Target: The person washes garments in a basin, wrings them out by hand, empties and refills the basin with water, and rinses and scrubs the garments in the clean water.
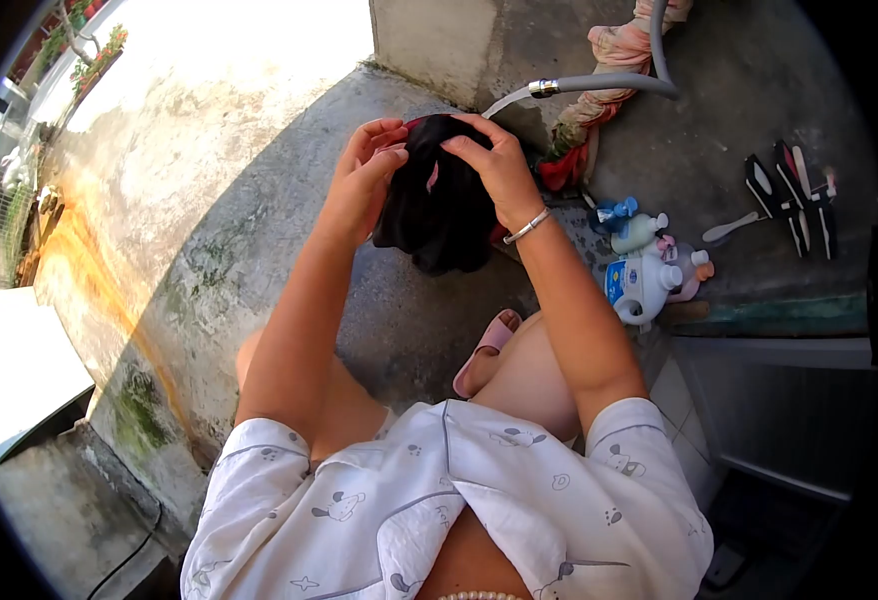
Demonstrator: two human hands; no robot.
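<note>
A dark black cloth (pixel 437 225), perhaps a garment, hangs bunched between my two hands, with a bit of red at its upper edge and a small pink mark on it. My left hand (pixel 367 170) grips its upper left side, fingers curled in. On the upper right side, my right hand (pixel 499 165) pinches the fabric between thumb and fingers; a silver bracelet circles that wrist. Just beyond the right hand, water runs from the metal end of a grey hose (pixel 604 84). Folds hide some of the fingertips.
Several bottles stand to the right, among them a white detergent jug (pixel 644 290). Past them lie a light-handled brush (pixel 731 228) and black-and-white items (pixel 791 195). A twisted wet cloth (pixel 614 55) lies along the hose. Concrete ground (pixel 249 220) is half sunlit.
</note>
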